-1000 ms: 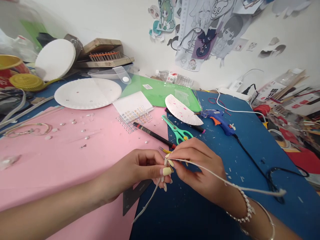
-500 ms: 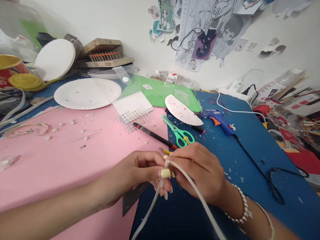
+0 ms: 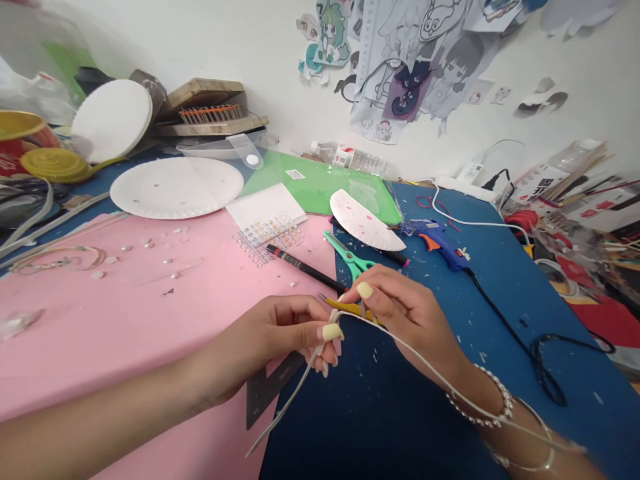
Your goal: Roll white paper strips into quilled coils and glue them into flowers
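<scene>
My left hand (image 3: pixel 295 333) pinches a flat white cord (image 3: pixel 300 383) between thumb and fingers, where the cord is doubled into a small bend. One tail of it hangs below that hand. The other length crosses my right hand (image 3: pixel 410 320) and lies over its wrist. The right hand's fingers are loosely curled at the cord, with the thumb raised; its exact grip is partly hidden. Just behind the fingertips lie a yellow pointed tool (image 3: pixel 345 305) and green scissors (image 3: pixel 345 253), their handles covered by the right hand.
A black marker (image 3: pixel 305 267) and a sheet of gems (image 3: pixel 265 240) lie on pink paper (image 3: pixel 150 313) with scattered pearls. A blue glue gun (image 3: pixel 440 243) rests at right, its black cable trailing. Beyond are a white paper plate (image 3: pixel 175 187) and a green folder (image 3: pixel 320 180).
My right hand has turned palm inward and its thumb has lifted. The cord's long end has swung right, over the right wrist. My left hand keeps its pinch.
</scene>
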Demonstrator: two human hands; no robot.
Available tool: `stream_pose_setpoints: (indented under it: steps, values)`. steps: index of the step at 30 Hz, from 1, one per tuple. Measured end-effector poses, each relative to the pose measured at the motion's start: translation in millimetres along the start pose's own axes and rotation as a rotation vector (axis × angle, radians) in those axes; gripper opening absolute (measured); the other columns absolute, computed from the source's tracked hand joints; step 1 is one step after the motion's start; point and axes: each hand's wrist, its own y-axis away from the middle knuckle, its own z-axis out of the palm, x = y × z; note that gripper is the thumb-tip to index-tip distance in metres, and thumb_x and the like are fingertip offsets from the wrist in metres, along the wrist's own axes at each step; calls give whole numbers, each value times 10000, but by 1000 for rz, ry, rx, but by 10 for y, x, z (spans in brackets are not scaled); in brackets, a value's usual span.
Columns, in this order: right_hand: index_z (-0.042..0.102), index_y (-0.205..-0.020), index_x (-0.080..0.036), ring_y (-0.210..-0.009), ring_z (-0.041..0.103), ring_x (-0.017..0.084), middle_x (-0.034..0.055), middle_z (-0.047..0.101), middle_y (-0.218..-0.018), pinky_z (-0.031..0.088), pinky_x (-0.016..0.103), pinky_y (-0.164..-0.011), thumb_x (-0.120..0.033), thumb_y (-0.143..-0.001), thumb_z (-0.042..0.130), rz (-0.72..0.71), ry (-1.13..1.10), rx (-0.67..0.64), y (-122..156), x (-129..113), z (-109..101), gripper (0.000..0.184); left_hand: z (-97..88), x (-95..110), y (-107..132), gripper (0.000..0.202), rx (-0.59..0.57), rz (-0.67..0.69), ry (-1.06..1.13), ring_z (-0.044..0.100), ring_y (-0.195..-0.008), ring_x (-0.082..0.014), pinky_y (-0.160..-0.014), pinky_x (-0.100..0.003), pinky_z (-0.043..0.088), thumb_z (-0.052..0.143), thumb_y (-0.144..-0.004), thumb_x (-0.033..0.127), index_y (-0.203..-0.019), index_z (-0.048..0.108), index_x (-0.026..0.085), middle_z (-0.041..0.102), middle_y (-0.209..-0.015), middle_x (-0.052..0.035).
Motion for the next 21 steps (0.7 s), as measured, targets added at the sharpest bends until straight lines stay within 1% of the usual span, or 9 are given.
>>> stream_pose_setpoints:
  steps: [3, 6, 8, 11, 14, 16, 21]
  values:
    - [629, -808, -168, -741, 540, 94, 5, 583, -774, 416, 225, -672, -231, -843, 482, 39, -93, -78, 2, 12, 11, 163, -10, 6, 1, 125, -5, -2, -15, 575, -544, -56, -569, -145, 438, 596, -772, 216, -668, 618, 152, 657, -610, 37]
    - [620, -845, -179, -763, 536, 109, 8, 576, -800, 417, 237, -669, -264, -809, 538, 76, -177, -129, 6, 23, 24, 123, -12, 13, 11, 105, 1, -12, -36, 582, -544, -57, -561, -142, 439, 583, -779, 198, -693, 623, 151, 660, -609, 36]
    - [617, -853, -189, -762, 535, 114, 8, 565, -810, 420, 239, -658, -298, -796, 554, 114, -234, -154, 2, 27, 25, 138, 0, 19, 19, 119, 15, -18, -50, 586, -546, -60, -564, -143, 442, 578, -780, 188, -677, 623, 149, 660, -604, 35]
    - [622, -835, -196, -747, 535, 108, 4, 567, -797, 421, 233, -661, -337, -812, 522, 144, -302, -181, -15, 28, 17, 175, 30, 27, 28, 134, 49, -10, -55, 580, -535, -54, -562, -135, 441, 588, -765, 172, -637, 620, 146, 660, -599, 35]
    - [628, -805, -198, -715, 532, 99, -1, 576, -768, 420, 225, -657, -339, -827, 497, 169, -320, -194, -28, 32, 10, 194, 51, 30, 29, 114, 66, -1, -59, 574, -534, -51, -558, -125, 434, 615, -735, 154, -622, 615, 143, 650, -579, 41]
    - [627, -808, -200, -718, 529, 102, -1, 568, -777, 419, 222, -639, -335, -806, 532, 198, -326, -208, -27, 40, 9, 165, 54, 33, 29, 106, 69, -6, -67, 573, -539, -51, -554, -123, 428, 618, -731, 156, -627, 616, 142, 649, -582, 41]
    - [619, -820, -198, -712, 512, 98, -4, 555, -810, 402, 213, -602, -321, -755, 600, 216, -318, -231, -11, 56, 11, 140, 43, 39, 36, 103, 65, -38, -132, 557, -538, -47, -432, -109, 345, 610, -745, 186, -649, 614, 147, 647, -607, 36]
